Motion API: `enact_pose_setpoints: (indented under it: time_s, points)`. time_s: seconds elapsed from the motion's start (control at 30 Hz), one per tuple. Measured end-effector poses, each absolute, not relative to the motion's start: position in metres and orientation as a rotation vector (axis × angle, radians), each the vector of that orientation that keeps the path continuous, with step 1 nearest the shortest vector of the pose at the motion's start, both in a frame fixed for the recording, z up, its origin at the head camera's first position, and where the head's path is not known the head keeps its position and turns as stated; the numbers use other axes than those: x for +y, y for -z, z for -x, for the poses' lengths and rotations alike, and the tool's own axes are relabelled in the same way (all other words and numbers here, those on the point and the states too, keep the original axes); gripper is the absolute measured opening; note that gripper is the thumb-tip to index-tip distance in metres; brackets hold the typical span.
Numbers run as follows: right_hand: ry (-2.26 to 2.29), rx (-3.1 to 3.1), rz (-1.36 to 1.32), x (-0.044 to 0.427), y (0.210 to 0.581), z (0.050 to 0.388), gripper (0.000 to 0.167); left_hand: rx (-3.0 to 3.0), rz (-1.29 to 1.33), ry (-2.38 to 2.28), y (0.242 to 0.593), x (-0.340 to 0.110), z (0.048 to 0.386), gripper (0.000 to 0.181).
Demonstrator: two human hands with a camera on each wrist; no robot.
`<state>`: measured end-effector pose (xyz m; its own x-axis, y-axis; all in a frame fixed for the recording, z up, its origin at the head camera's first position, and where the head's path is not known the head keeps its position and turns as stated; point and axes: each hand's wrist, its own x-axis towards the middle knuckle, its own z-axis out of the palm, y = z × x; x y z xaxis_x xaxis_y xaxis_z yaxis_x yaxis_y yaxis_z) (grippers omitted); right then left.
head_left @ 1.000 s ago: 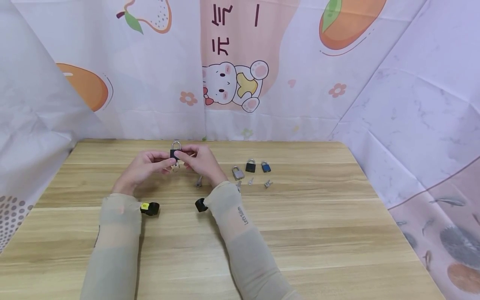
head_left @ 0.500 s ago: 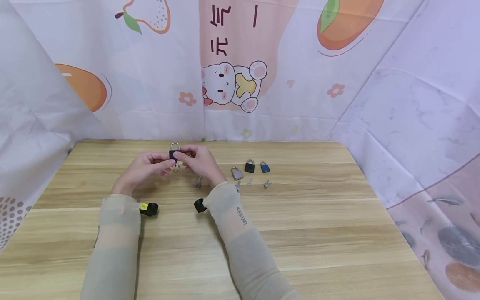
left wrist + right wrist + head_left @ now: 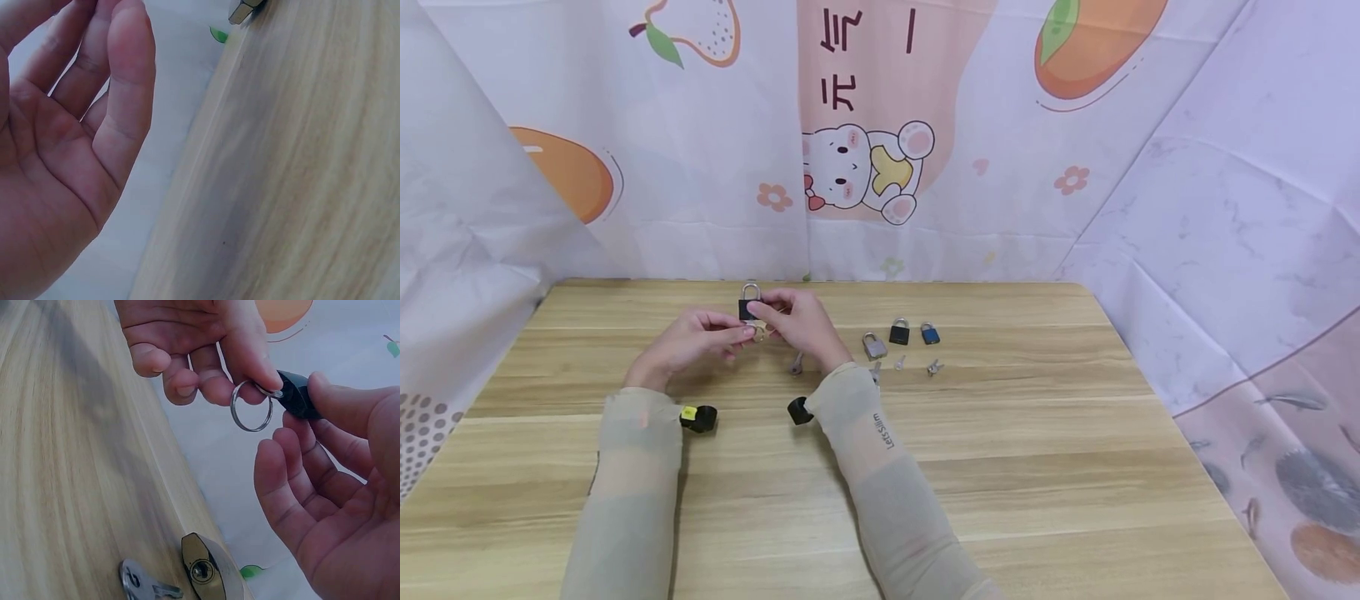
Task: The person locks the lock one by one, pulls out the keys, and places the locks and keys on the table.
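Observation:
A black padlock [image 3: 749,309] with a silver shackle stands upright above the far left part of the table, pinched between the thumb and fingers of my right hand [image 3: 801,323]. Just below it, my left hand [image 3: 696,340] pinches a small metal piece, probably a key head, that carries a split ring [image 3: 251,407]. In the right wrist view this piece meets the padlock's underside; whether a blade sits inside is hidden. The left wrist view shows the left palm [image 3: 65,134] with its outer fingers loosely bent.
A brass-faced padlock [image 3: 203,569] and a key [image 3: 140,584] lie beneath the right hand. Farther right are a grey padlock [image 3: 875,346], a black padlock [image 3: 899,333] and a blue padlock [image 3: 930,334], with small keys [image 3: 935,367] before them. A printed curtain [image 3: 700,167] hangs behind.
My left fingertips have shifted down from the padlock's lower side to the ring beneath it. The right hand keeps the padlock almost still.

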<state>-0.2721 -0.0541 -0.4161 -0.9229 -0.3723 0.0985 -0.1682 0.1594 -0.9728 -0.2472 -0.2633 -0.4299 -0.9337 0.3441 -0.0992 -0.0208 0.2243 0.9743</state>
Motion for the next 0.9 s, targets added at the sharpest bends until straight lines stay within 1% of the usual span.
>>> enact_pose_setpoints:
  time_s: [0.13,0.27,0.37,0.43,0.5,0.67,0.9]
  points:
    - [1.867,2.262,0.532,-0.055,0.416,0.272,0.027,2.199,-0.311,-1.758,0.430,-0.264,0.247,0.023]
    - [1.897,2.278,0.489,-0.054,0.416,0.273,0.034,2.189,-0.313,-1.716,0.430,-0.264,0.246,0.028]
    - [2.020,2.257,0.409,-0.049,0.414,0.275,0.034,2.174,-0.278,-1.662,0.430,-0.263,0.246,0.033]
    - [2.111,2.222,0.377,-0.045,0.412,0.276,0.031,2.164,-0.254,-1.649,0.431,-0.263,0.246,0.033]
    - [2.167,2.175,0.387,-0.043,0.410,0.277,0.027,2.154,-0.236,-1.667,0.431,-0.263,0.245,0.030]
    - [2.159,2.142,0.439,-0.043,0.411,0.277,0.024,2.113,-0.266,-1.713,0.433,-0.263,0.246,0.025]
    - [2.130,2.143,0.432,-0.044,0.412,0.277,0.026,2.137,-0.329,-1.676,0.433,-0.264,0.246,0.029]
